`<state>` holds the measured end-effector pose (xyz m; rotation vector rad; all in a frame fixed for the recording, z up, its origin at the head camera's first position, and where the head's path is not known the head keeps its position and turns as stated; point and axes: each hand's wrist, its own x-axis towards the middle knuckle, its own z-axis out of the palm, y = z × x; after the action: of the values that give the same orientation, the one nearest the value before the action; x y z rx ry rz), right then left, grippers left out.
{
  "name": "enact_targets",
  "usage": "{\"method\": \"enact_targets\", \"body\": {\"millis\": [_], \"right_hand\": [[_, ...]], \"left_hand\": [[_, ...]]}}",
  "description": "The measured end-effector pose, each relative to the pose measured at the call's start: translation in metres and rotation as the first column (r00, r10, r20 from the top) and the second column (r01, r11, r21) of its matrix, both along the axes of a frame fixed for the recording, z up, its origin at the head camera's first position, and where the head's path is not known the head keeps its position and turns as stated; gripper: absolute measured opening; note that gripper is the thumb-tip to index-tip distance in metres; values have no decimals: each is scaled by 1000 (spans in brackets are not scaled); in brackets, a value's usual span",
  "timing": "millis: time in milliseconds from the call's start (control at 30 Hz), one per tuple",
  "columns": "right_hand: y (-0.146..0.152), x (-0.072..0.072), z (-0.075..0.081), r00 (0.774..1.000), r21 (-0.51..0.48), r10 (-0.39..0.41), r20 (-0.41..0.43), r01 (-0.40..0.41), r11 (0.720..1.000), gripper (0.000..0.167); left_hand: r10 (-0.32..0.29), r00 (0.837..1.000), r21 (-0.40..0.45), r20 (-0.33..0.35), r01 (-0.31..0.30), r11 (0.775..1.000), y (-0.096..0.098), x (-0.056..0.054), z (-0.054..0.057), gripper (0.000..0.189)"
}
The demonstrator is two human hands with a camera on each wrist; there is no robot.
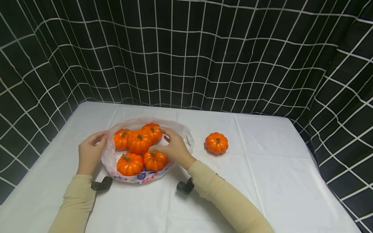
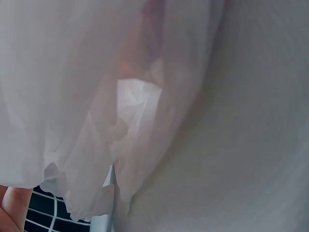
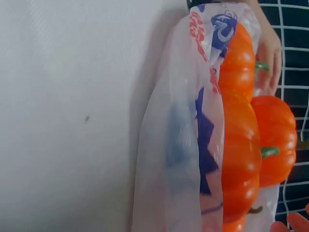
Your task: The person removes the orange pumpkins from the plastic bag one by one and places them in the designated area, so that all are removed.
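A thin white plastic bag with red and blue print lies spread open on the table, its rim rolled out. Several small orange pumpkins with green stems sit inside; one pumpkin rests above the others in the middle. My left hand pinches the bag's left rim between thumb and fingers. Over the bag's right side is my right hand, thumb and fingers spread apart. Its fingertips are at the back pumpkin, and its thumb is just above the front right pumpkin. In the right wrist view, printed plastic partly hides the pumpkins.
Another orange pumpkin stands on the table, right of the bag. A white cloth covers the table. Black curtains with a white grid surround its back and sides. Each wrist wears a dark camera mount.
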<state>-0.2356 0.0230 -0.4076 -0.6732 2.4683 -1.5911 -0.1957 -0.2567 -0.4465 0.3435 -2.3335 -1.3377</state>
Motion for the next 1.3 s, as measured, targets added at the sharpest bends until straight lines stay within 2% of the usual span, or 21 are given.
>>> {"method": "enact_targets", "body": {"millis": [200, 367, 867, 1300], "right_hand": [[-14, 1, -1, 999, 20, 21, 27, -21, 1000, 78], [-23, 3, -2, 999, 53, 0, 44, -3, 999, 82], [-44, 2, -2, 999, 137, -47, 12, 45, 990, 83], [-51, 0, -5, 998, 152, -60, 25, 56, 987, 81]], "left_hand": [[-1, 1000, 9, -6, 1, 1000, -1, 1, 0, 32], [-7, 1000, 15, 6, 7, 1000, 0, 0, 0, 33], [6, 1000, 4, 3, -6, 1000, 0, 1, 1, 33], [-8, 1000, 13, -12, 8, 1000, -3, -2, -2, 33]]}}
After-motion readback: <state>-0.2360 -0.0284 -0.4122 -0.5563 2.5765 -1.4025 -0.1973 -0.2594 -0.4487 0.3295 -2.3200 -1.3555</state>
